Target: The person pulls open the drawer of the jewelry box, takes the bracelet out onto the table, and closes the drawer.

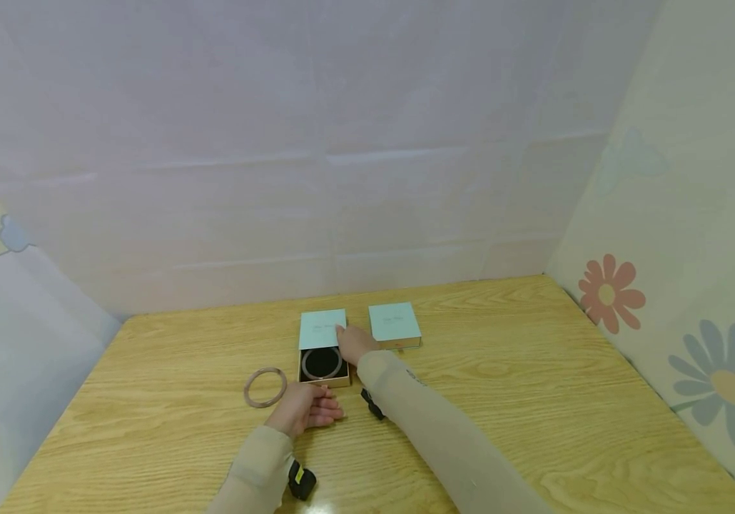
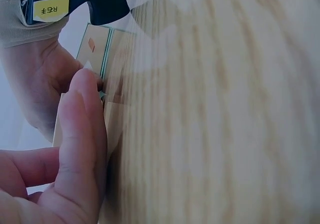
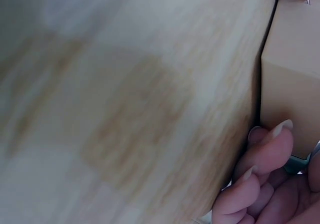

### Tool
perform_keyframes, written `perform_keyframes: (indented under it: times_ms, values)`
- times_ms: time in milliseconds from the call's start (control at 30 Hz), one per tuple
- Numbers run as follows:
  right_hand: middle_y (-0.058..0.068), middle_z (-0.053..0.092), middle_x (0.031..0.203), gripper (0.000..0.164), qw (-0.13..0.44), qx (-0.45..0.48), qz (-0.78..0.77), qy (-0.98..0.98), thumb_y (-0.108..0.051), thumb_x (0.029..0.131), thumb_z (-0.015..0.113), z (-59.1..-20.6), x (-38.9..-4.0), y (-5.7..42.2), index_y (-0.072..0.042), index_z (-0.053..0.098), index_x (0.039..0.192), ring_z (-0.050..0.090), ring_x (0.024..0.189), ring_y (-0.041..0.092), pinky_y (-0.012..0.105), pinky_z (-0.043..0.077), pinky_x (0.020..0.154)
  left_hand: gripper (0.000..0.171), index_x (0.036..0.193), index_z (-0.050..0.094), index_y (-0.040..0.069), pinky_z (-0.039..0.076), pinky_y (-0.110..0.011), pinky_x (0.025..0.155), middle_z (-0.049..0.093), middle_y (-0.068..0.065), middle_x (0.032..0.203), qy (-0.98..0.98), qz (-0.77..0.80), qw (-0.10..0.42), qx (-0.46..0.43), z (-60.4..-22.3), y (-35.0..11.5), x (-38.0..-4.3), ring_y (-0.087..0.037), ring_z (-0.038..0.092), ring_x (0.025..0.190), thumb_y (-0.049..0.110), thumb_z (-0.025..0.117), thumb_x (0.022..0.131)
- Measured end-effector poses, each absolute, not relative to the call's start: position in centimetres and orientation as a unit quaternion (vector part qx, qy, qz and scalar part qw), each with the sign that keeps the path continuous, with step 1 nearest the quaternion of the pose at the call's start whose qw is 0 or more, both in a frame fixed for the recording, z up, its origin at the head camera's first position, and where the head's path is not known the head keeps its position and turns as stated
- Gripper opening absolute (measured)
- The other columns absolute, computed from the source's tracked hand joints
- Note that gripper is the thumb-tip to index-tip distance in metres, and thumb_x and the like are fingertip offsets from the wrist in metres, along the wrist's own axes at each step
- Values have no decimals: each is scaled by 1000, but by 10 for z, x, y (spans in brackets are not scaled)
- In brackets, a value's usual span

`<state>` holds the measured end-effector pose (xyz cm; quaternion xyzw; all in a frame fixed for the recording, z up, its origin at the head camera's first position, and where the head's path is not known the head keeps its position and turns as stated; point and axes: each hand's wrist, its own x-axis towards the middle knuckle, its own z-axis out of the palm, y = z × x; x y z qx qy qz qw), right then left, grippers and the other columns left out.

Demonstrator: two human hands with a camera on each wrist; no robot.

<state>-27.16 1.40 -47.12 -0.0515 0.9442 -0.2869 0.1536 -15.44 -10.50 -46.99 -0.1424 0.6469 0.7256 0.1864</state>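
In the head view, a jewellery box [image 1: 340, 382] stands with its pale mint lid [image 1: 322, 328] folded back behind it. A bangle [image 1: 304, 365] lies on the black lining inside. My right hand [image 1: 357, 344] holds the lid at its right edge, thumb on top; in the right wrist view its curled fingers [image 3: 265, 154] lie against the tan box side [image 3: 290, 93]. My left hand [image 1: 308, 409] is at the box's front, thumb by the front wall, fingers [image 2: 80, 149] fairly straight and together. A loose pinkish-brown bangle [image 1: 249, 387] lies left of the box.
A second mint-topped box [image 1: 395, 323], closed, sits behind and right of the open one. The wooden table [image 1: 534, 400] meets a pale wall covering [image 1: 316, 178] at the back. A flower-printed panel [image 1: 695, 250] borders the right side. Black wrist devices [image 1: 302, 482] are worn on both forearms.
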Motion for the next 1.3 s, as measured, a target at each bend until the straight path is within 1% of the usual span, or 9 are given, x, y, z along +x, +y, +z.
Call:
perform_keyframes:
  times_ms: [467, 533, 633, 767, 933, 1000, 1133, 1200, 1300]
  values:
    - [2, 34, 49, 61, 149, -58, -295, 942, -38, 108, 26, -471, -271, 15, -11, 43, 57, 36, 44, 18, 33, 39, 51, 24, 101, 56, -14, 56, -26, 54, 67, -9, 71, 678, 700, 165, -151, -468, -100, -152, -19, 69, 63, 6, 41, 103]
    - [2, 34, 48, 61, 149, -58, -296, 942, -38, 108, 26, -472, -271, 15, -11, 43, 57, 35, 43, 18, 33, 39, 50, 23, 103, 56, -14, 54, -25, 51, 66, -9, 69, 700, 682, 151, -151, -465, -100, -151, -18, 69, 60, 5, 44, 102]
    - [2, 33, 48, 61, 146, -59, -296, 942, -39, 108, 26, -471, -270, 15, -10, 43, 57, 35, 43, 18, 33, 38, 49, 23, 100, 60, -15, 53, -24, 49, 66, -8, 65, 745, 640, 123, -141, -459, -101, -151, -16, 67, 56, 5, 47, 99]
    - [2, 32, 47, 62, 145, -62, -291, 944, -38, 108, 26, -469, -269, 15, -11, 41, 55, 34, 43, 18, 31, 35, 47, 25, 89, 66, -14, 56, -29, 51, 66, -10, 65, 797, 585, 91, -119, -449, -102, -152, -17, 66, 54, 5, 52, 96]
    - [1, 30, 47, 62, 145, -59, -289, 944, -37, 108, 27, -467, -268, 14, -11, 40, 54, 31, 42, 17, 30, 32, 45, 24, 85, 69, -11, 56, -32, 51, 67, -11, 67, 827, 547, 76, -101, -445, -103, -154, -20, 66, 55, 5, 53, 95]
    - [1, 30, 47, 61, 146, -58, -291, 944, -37, 108, 27, -467, -268, 14, -10, 40, 55, 31, 42, 17, 30, 32, 45, 24, 84, 69, -10, 55, -31, 50, 66, -10, 65, 837, 535, 63, -94, -443, -103, -154, -18, 64, 53, 5, 53, 96]
    - [1, 31, 47, 61, 148, -56, -293, 943, -37, 108, 26, -467, -267, 14, -10, 42, 56, 31, 42, 17, 31, 32, 45, 25, 79, 68, -6, 49, -28, 48, 62, -8, 60, 865, 495, 27, -78, -439, -103, -156, -15, 56, 51, 5, 54, 96]
    - [2, 32, 47, 61, 152, -54, -291, 943, -38, 108, 26, -467, -268, 14, -10, 43, 56, 33, 42, 17, 30, 33, 45, 22, 84, 68, -7, 48, -28, 50, 63, -9, 65, 874, 480, 11, -72, -437, -103, -157, -16, 57, 55, 5, 55, 96]
    - [3, 35, 48, 61, 151, -54, -293, 943, -37, 108, 27, -466, -268, 14, -9, 45, 57, 36, 43, 18, 31, 35, 45, 18, 100, 67, -9, 52, -32, 58, 67, -13, 81, 881, 468, -6, -69, -436, -101, -158, -20, 62, 68, 6, 57, 96]
